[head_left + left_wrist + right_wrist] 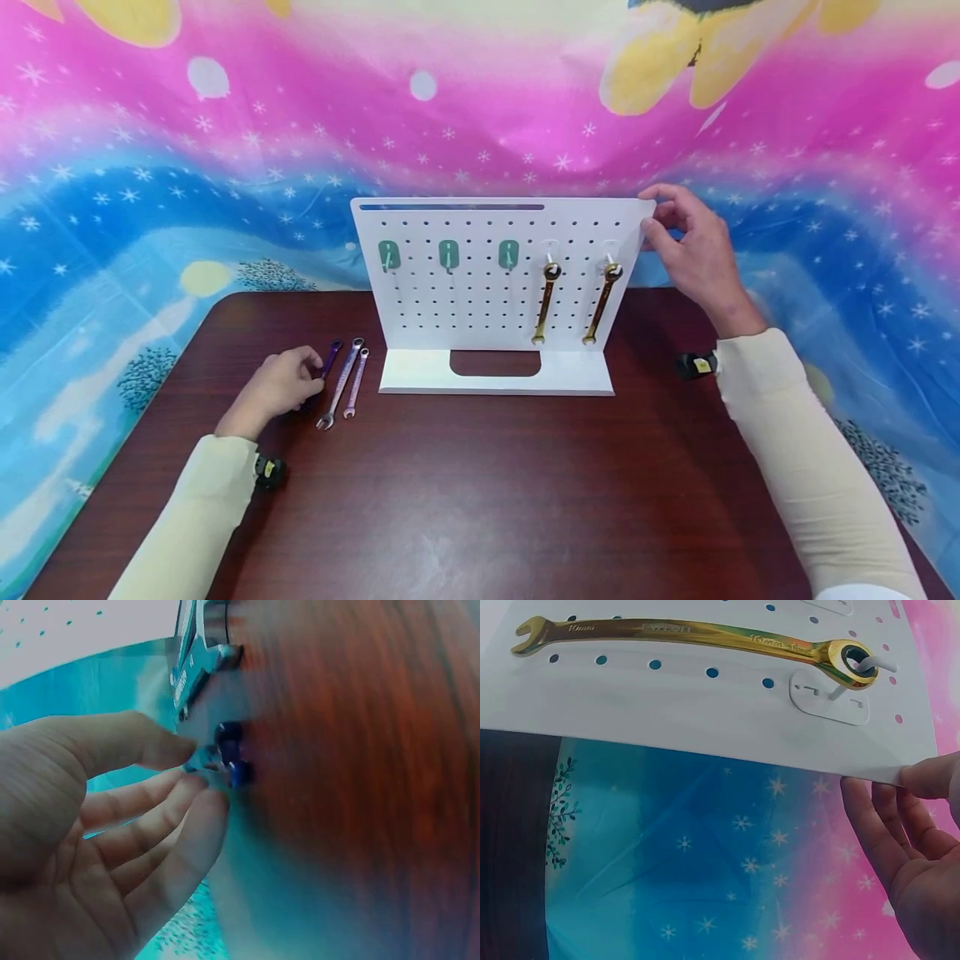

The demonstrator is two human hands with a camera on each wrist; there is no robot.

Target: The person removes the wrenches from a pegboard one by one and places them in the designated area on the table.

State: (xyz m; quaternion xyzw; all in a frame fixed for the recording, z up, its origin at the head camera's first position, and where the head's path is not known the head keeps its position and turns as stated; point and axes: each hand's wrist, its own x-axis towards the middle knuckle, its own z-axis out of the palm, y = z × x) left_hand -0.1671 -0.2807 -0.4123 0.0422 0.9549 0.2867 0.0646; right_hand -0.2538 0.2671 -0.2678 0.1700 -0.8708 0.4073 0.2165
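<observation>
At the table's left side my left hand (281,382) pinches a small purple wrench (331,358) between thumb and fingertips; the wrench's blurred purple end (238,772) points away from the palm in the left wrist view. Just right of it lie a longer silver combination wrench (342,383) and a shorter pinkish one (357,385). My right hand (697,250) grips the upper right corner of a white pegboard (420,367), which stands upright. Two gold combination wrenches hang from white hooks: one (547,308) further in, the other (602,307) near the right edge.
Three green-backed hooks, at the left (388,254), centre left (448,254) and middle (508,254), carry nothing. The board's base rests on a dark wooden table (480,483). A colourful printed cloth (300,150) hangs close behind and around the table.
</observation>
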